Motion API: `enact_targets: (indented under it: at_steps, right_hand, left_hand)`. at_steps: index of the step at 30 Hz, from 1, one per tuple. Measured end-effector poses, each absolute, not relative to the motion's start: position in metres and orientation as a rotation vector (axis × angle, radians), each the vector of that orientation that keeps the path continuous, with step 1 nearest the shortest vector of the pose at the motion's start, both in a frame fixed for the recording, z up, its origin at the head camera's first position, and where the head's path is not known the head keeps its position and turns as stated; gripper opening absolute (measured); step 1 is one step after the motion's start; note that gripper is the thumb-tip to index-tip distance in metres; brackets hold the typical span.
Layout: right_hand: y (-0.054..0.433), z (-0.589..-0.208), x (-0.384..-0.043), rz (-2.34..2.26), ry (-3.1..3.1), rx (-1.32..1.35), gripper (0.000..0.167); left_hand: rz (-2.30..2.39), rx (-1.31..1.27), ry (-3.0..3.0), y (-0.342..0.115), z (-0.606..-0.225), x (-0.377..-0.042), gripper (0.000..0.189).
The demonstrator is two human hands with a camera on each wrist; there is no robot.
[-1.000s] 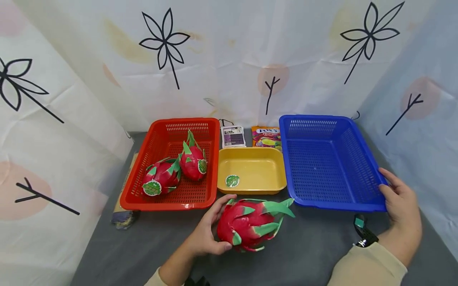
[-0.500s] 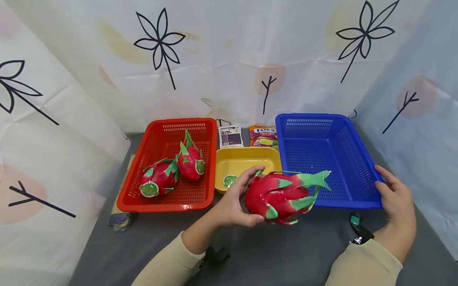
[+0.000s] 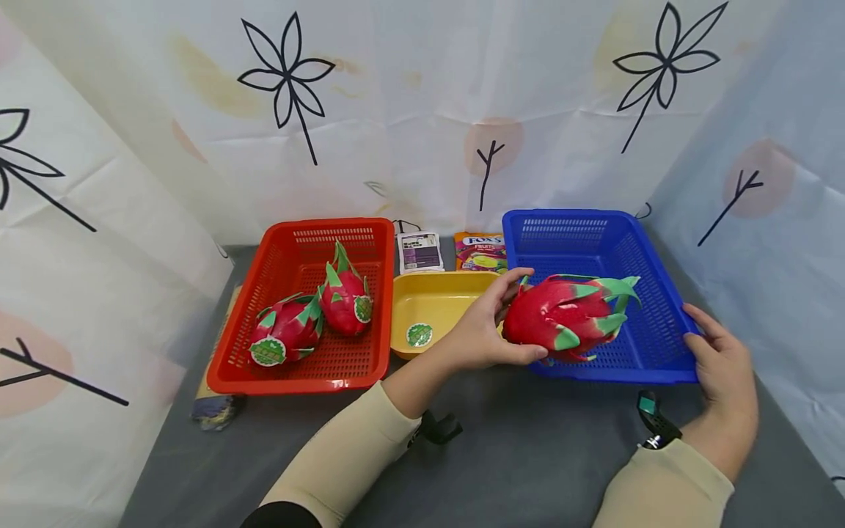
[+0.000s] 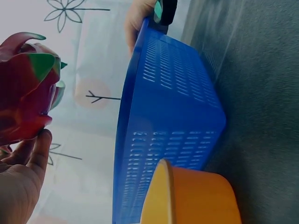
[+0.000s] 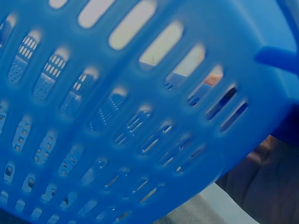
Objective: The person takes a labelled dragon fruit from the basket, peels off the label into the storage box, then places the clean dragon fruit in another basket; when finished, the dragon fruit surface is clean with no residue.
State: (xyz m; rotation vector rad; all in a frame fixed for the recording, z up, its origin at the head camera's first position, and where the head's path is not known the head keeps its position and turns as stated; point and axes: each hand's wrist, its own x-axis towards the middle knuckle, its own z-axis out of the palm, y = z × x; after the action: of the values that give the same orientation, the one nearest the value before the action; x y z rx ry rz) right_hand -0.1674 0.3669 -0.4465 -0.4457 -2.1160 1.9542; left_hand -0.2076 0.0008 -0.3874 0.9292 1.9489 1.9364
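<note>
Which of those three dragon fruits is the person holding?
The dragon fruit gripped in the left hand; the other two lie inside the red basket, untouched by either hand.

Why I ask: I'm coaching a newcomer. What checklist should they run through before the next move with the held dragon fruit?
1. Left grip holding the dragon fruit: ok.
2. Dragon fruit apart from the blue basket: ok, a gap shows in the left wrist view.
3. Right grip on the blue basket's right side: ok.
4. Blue basket unobstructed behind the fruit: cannot tell, the fruit hides it.
5. Other dragon fruits inside the red basket: ok.
</note>
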Motion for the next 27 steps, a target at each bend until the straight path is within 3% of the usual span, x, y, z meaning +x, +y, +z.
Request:
enact_targets:
  at_steps: [12,19,27]
  right_hand:
    - [0.364,-0.448,-0.169,1.906,-2.167,-0.529,0.051]
    - [0.363,-0.448,-0.170,1.875,-2.167,-0.571,0.052]
    - [0.363,-0.445,-0.170,1.880,-2.153,-0.614,0.052]
  left_hand:
    - [1.718,0.830,2.061,0.049,-0.392,-0.235,0.098]
    - [1.323,0.775,2.332,0.073,-0.402,-0.250,0.098]
    - [0.779,0.894,2.611,0.092,-0.412,-0.252,0.106]
